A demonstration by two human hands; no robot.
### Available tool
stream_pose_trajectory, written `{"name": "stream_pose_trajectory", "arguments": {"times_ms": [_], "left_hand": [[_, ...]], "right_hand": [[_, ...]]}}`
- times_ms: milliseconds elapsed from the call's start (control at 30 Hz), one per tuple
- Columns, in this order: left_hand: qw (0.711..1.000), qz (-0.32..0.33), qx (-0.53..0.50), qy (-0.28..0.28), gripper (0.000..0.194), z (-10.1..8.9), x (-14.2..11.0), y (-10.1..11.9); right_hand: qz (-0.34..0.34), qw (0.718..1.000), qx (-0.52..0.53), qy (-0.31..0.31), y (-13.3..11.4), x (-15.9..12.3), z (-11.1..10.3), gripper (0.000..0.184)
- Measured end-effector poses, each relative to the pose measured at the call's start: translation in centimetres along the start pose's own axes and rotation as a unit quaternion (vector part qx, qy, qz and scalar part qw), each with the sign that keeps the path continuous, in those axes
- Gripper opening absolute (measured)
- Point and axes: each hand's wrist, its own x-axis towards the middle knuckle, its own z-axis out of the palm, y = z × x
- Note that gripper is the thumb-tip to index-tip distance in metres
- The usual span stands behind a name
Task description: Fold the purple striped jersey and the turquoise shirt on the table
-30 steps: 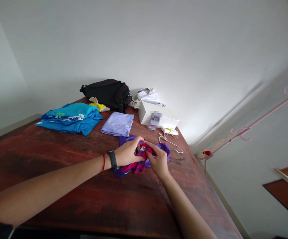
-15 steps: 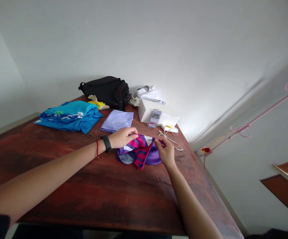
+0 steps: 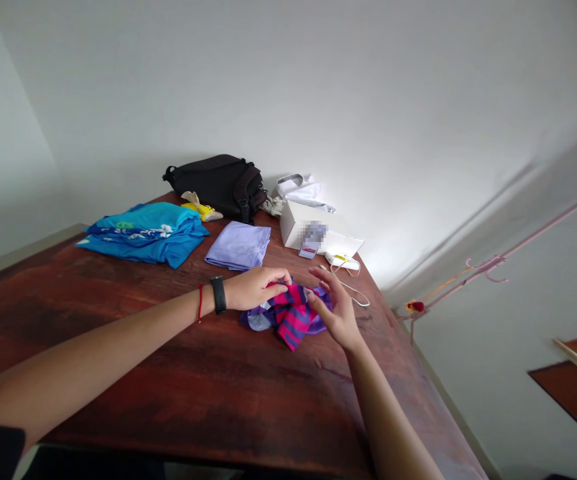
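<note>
A small purple garment with pink stripes (image 3: 291, 317) lies bunched on the dark red wooden table (image 3: 178, 380). My left hand (image 3: 256, 288), with a black band on its wrist, rests on the garment's far left edge and its fingertips pinch the cloth. My right hand (image 3: 333, 308) hovers just right of the garment with its fingers spread and nothing in them.
Behind the garment lie a folded lilac cloth (image 3: 238, 245) and a stack of blue shirts (image 3: 143, 233). A black bag (image 3: 216, 183), a white box (image 3: 313, 233) and a white charger with cable (image 3: 343, 267) sit near the far right corner. A pink rack (image 3: 493, 267) stands beyond the table's right edge.
My right hand has let go of the garment and opened. The cloth, held stretched between both hands half a second ago, now lies bunched under my left hand.
</note>
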Motion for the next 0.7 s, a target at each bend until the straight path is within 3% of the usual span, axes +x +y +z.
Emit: {"name": "stream_pose_trajectory", "arguments": {"times_ms": [67,167,333,400,500,600,700], "left_hand": [[1.0,0.017,0.012,-0.006,0.015,0.2,-0.1,0.7],[0.999,0.033,0.025,-0.013,0.013,0.7,-0.3,1.5],[0.999,0.019,0.044,0.006,0.015,1.3,-0.5,1.8],[0.998,0.004,0.065,0.013,0.026,1.5,-0.7,1.7],[0.992,-0.017,0.126,0.019,0.045,2.0,-0.9,1.1],[0.983,-0.039,0.174,0.044,0.037,3.1,-1.1,0.1],[0.982,-0.046,0.169,0.076,0.029,4.5,-1.0,-1.3]], "right_hand": [[-0.029,0.996,-0.07,-0.05,-1.3,-0.5,0.8,0.046],[-0.02,0.99,-0.113,-0.086,-2.0,-1.1,2.2,0.023],[0.029,0.992,-0.098,-0.072,-1.3,-1.3,2.8,0.029],[0.031,0.996,-0.081,-0.032,-1.1,-1.1,2.4,0.025],[0.035,0.991,-0.103,0.082,-1.0,-0.9,1.6,0.023],[0.029,0.972,-0.148,0.183,-0.9,-0.9,0.8,0.021],[0.017,0.956,-0.166,0.241,-1.0,-0.8,0.3,0.02]]}}
